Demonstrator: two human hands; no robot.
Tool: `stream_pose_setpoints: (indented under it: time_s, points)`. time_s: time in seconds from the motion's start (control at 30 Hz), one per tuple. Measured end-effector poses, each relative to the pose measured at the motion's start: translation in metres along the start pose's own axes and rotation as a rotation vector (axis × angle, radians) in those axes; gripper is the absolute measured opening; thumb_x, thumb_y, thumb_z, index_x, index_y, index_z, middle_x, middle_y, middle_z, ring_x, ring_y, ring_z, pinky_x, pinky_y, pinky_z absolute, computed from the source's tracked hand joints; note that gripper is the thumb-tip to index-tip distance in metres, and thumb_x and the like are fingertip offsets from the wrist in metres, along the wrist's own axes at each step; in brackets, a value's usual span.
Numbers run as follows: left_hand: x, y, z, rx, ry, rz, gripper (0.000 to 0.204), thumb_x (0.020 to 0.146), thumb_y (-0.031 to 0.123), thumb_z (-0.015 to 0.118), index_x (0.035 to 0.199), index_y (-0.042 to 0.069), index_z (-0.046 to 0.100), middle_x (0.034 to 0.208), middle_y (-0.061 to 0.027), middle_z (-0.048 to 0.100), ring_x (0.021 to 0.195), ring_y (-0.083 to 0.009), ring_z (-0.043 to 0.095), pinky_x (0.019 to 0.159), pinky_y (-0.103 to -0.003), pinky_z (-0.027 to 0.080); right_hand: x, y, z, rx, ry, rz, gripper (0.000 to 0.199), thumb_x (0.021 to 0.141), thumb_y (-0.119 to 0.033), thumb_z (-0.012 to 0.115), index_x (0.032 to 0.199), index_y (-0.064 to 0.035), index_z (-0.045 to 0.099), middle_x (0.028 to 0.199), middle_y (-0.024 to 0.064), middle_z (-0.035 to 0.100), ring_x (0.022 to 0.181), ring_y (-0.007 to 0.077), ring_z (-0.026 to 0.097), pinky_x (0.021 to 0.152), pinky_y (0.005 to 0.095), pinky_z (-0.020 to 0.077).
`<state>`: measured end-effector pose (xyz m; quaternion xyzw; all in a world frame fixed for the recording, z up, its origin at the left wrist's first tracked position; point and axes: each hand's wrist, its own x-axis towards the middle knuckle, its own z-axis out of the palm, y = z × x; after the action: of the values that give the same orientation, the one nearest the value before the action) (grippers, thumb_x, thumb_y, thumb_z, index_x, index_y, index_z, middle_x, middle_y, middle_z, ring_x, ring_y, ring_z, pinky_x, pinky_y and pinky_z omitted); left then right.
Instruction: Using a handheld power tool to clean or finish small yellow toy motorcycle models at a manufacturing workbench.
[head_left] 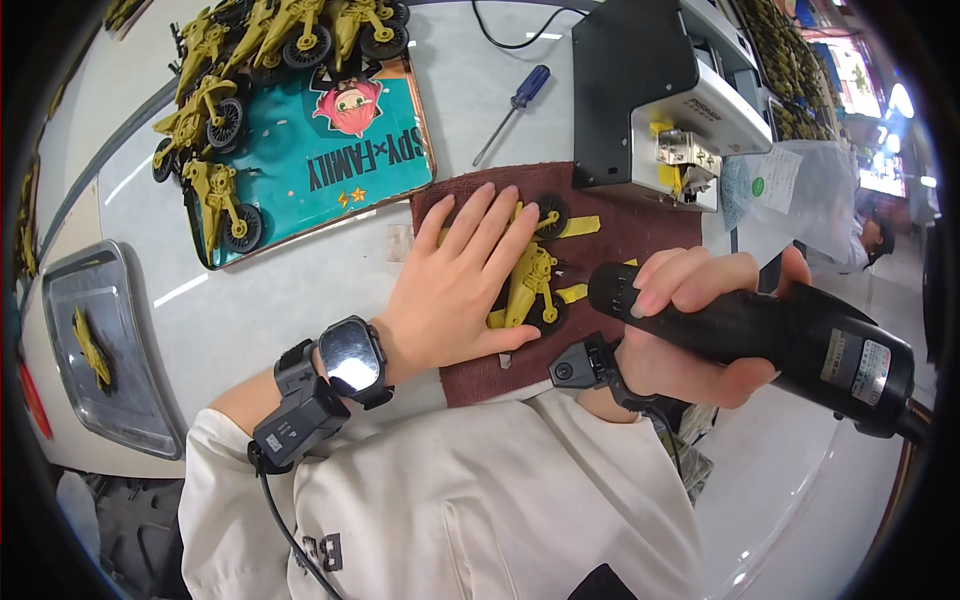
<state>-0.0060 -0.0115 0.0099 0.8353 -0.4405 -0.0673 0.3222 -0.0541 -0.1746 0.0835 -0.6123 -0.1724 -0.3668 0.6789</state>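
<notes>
My left hand (450, 270) lies flat, fingers stretched out, over yellow toy motorcycle parts on a dark red cloth (640, 235). Past its fingers and thumb show a yellow toy motorcycle body (530, 280) and a black wheel (551, 214); the rest is hidden beneath the palm. Yellow strips (580, 227) stick out to the right of these parts. My right hand (690, 320) is wrapped round a black corded heat gun (760, 335). Its vented nozzle points left toward the toy parts, a short gap away from them.
Several assembled yellow toy motorcycles (215, 205) stand on a teal illustrated tray (290, 225) at the far left. A metal tray (120, 400) holds one yellow part. A blue-handled screwdriver (525, 92) lies behind the cloth. At the back right are a black-and-white machine (640, 105) and a plastic bag (800, 205).
</notes>
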Motion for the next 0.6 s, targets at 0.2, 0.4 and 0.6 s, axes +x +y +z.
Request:
stream_pose_setpoints:
  time_s: [0.2, 0.4, 0.6]
  points:
    - [-0.002, -0.002, -0.001, -0.013, 0.005, 0.010, 0.096, 0.063, 0.053, 0.068, 0.137, 0.004, 0.030, 0.137, -0.0171, 0.034, 0.128, -0.0333, 0.031, 0.104, -0.048, 0.021, -0.004, 0.014, 0.005, -0.013, 0.018, 0.038, 0.082, 0.085, -0.056, 0.047, 0.131, -0.0002, 0.008, 0.076, 0.0182, 0.054, 0.049, 0.0241, 0.054, 0.050, 0.0361, 0.0483]
    - [-0.002, -0.005, 0.001, -0.019, -0.011, 0.012, 0.095, 0.065, 0.055, 0.066, 0.137, 0.004, 0.031, 0.138, -0.0173, 0.034, 0.128, -0.0333, 0.031, 0.104, -0.047, 0.022, -0.003, 0.016, 0.009, -0.108, 0.134, 0.059, 0.080, 0.086, -0.056, 0.046, 0.126, 0.0032, 0.010, 0.071, 0.0180, 0.053, 0.042, 0.0241, 0.050, 0.045, 0.0352, 0.0483]
    - [-0.001, -0.007, 0.001, -0.029, -0.019, 0.000, 0.095, 0.065, 0.055, 0.065, 0.137, 0.004, 0.031, 0.138, -0.0170, 0.034, 0.128, -0.0330, 0.032, 0.103, -0.047, 0.021, -0.009, 0.014, 0.009, -0.099, 0.069, -0.024, 0.077, 0.088, -0.054, 0.045, 0.128, 0.0012, 0.009, 0.074, 0.0195, 0.052, 0.044, 0.0259, 0.051, 0.044, 0.0361, 0.0481]
